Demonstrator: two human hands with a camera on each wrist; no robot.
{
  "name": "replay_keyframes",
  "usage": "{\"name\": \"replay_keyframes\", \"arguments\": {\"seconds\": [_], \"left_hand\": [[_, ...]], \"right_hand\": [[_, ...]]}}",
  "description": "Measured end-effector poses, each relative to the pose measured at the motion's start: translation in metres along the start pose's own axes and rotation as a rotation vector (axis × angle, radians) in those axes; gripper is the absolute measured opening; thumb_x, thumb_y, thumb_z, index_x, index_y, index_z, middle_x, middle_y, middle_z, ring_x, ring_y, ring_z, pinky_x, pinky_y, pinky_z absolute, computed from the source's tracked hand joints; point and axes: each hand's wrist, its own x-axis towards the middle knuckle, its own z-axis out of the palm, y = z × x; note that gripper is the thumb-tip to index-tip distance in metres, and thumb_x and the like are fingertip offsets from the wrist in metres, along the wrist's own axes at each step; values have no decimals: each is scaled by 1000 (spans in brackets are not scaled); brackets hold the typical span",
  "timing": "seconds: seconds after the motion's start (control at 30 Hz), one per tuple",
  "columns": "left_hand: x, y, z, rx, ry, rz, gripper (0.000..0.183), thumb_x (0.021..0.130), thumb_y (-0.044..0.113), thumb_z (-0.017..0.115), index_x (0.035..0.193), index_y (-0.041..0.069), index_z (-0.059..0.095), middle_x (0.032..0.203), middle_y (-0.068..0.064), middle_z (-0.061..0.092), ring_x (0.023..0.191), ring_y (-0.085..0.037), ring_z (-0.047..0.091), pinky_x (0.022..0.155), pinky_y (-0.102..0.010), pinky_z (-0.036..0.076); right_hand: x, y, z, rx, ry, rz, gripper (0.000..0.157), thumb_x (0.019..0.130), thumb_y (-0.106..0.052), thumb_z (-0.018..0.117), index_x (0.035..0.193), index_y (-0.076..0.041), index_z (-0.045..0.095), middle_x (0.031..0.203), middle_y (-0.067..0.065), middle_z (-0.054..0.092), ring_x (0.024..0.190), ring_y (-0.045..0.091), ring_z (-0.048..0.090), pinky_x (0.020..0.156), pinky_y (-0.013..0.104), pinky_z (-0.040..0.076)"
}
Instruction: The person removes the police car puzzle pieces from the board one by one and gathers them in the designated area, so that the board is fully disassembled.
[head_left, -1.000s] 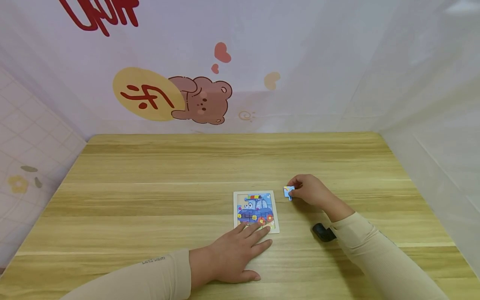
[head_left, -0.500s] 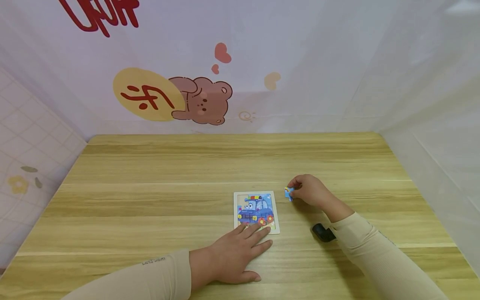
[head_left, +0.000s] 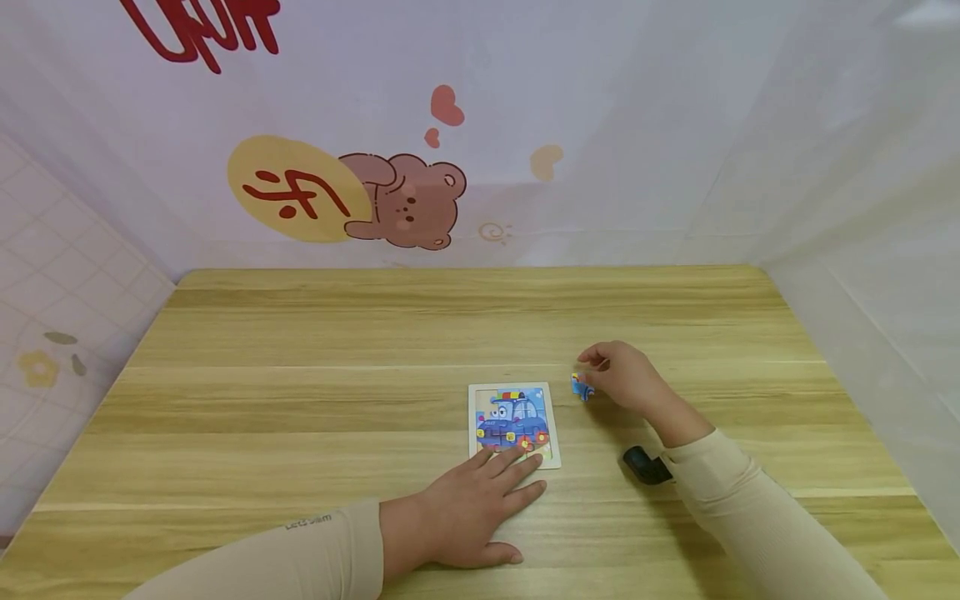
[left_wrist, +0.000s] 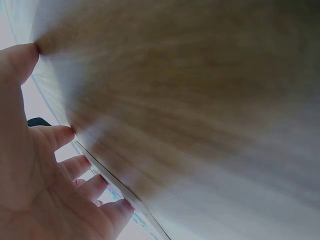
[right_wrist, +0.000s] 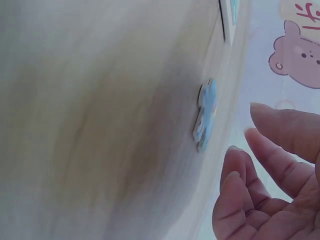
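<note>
A square jigsaw puzzle (head_left: pixel 512 417) with a blue cartoon car in a pale frame lies flat on the table. My left hand (head_left: pixel 472 504) rests across its near edge with the fingers spread, hiding part of the bottom row. In the left wrist view, the fingertips (left_wrist: pixel 125 206) touch the frame's rim. Just right of the puzzle, a light-blue puzzle piece (right_wrist: pixel 205 115) lies on the table; whether it is one piece or two touching, I cannot tell. Directly over it hovers my right hand (head_left: pixel 628 379), thumb and index finger apart, holding nothing.
A small black object (head_left: pixel 647 465) lies by the right sleeve, partly covered by it. The wooden table (head_left: pixel 337 333) meets a pale curtain printed with a bear (head_left: pixel 412 204) at the back.
The thumb and index finger of my right hand have let go of the puzzle piece and lifted slightly. The piece has turned a little. My left hand has stayed in place.
</note>
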Motion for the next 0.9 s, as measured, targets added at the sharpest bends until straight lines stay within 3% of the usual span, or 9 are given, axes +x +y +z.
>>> {"name": "replay_keyframes", "arguments": {"seconds": [0.5, 0.9], "left_hand": [[0, 0, 0, -8, -10, -3, 73, 92, 67, 39, 150, 23, 36, 158, -3, 26, 144, -24, 25, 112, -39, 30], [0, -1, 0, -3, -15, 8, 73, 93, 67, 39, 150, 22, 36, 158, -3, 26, 144, -24, 26, 112, -39, 30]], "right_hand": [[-5, -21, 24, 40, 60, -115, 28, 89, -8, 67, 116, 0, 66, 116, 16, 59, 100, 30, 58, 82, 42, 48], [-3, -42, 39, 4, -12, -168, 29, 87, -8, 70, 116, -3, 66, 117, 12, 60, 103, 29, 57, 85, 42, 50]]}}
